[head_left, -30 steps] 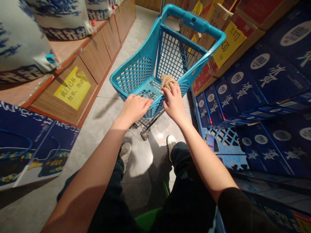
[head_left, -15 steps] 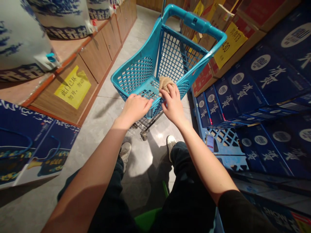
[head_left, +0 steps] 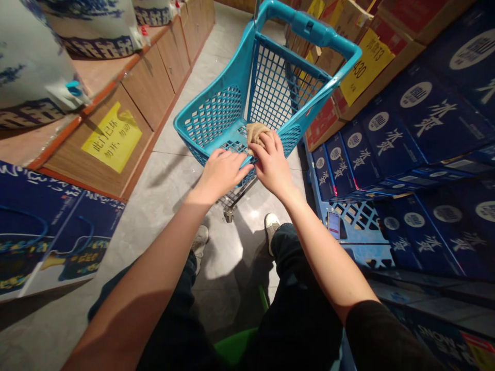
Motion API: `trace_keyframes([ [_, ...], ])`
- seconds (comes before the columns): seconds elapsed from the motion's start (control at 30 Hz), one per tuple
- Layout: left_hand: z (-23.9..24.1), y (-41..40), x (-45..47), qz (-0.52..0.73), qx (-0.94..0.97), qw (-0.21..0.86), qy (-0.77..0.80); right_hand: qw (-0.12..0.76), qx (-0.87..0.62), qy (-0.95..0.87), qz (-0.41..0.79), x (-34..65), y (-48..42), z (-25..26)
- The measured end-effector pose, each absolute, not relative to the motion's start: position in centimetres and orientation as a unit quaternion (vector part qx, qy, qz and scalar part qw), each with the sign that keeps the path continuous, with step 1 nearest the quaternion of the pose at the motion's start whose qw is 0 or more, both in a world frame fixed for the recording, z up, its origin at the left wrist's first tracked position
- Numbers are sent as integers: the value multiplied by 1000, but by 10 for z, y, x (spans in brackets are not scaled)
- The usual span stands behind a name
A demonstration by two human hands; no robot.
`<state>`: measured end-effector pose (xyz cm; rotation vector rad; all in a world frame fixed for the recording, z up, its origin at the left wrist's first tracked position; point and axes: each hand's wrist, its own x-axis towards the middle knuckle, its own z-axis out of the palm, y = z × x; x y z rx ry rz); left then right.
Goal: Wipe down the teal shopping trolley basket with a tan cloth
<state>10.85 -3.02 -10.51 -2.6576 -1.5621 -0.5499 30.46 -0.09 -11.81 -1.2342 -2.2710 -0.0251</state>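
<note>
A blue plastic shopping cart (head_left: 216, 113) stands in front of me, its lattice basket tilted toward my knees. My left hand (head_left: 225, 172) is closed over the near rim of the basket, fingers reaching inside and thumb pointing right. Just beside it, my right hand (head_left: 271, 164) presses a crumpled beige cloth (head_left: 257, 135) against the same rim, toward the right corner. The two hands nearly touch at the thumbs. Part of the cloth is hidden under the right fingers.
Blue cartons (head_left: 402, 129) are stacked on a blue plastic pallet (head_left: 359, 232) at right, with a phone (head_left: 333, 225) lying on it. Wooden cabinets (head_left: 149, 77) bearing large porcelain jars (head_left: 88, 31) line the left. A caster (head_left: 229, 214) sits near my shoes.
My right hand and the cloth have slid slightly left along the rim. My left hand has shifted a little right, so the hands are closer together.
</note>
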Motion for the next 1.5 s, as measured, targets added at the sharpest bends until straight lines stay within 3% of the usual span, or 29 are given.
trace_keyframes([
  [0.4,-96,-25,107,-138,-863,-40,-485,308,-499,-809,-44,345,39,-124],
  [0.63,-96,-18,91,-155,-864,-76,-473,256,-466,-846,-36,296,12,-112],
  [1.03,-91,-17,65,-137,-869,-92,-466,281,-477,-831,-51,324,37,-103],
  [1.5,-103,-22,39,-183,-845,-152,-480,232,-511,-825,-61,296,37,-84],
])
